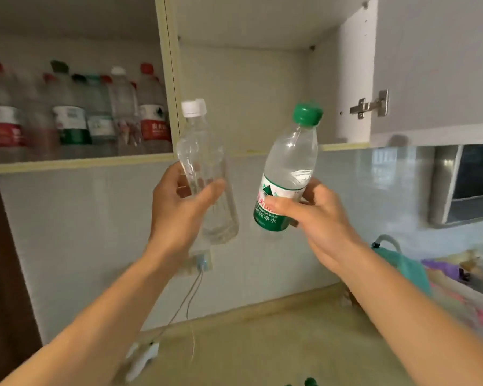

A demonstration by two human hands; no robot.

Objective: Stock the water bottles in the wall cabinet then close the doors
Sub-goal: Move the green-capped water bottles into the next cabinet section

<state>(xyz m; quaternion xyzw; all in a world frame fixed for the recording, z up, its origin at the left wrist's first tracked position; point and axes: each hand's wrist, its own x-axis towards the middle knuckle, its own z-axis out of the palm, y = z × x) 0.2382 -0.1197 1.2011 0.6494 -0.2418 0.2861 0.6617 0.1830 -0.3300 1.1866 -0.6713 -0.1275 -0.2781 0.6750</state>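
Below the open wall cabinet (243, 87), your left grip (179, 207) clamps a clear bottle (204, 174); your right grip (315, 218) clamps a green-capped bottle (287, 168).

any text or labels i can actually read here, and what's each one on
"纯净水": white characters on the green band of the green-capped bottle in the right hand.
Small print along that label's top edge: too blurred to read.
White-capped bottle in the left hand: no label.
Shelf bottles: labels too blurred to read.
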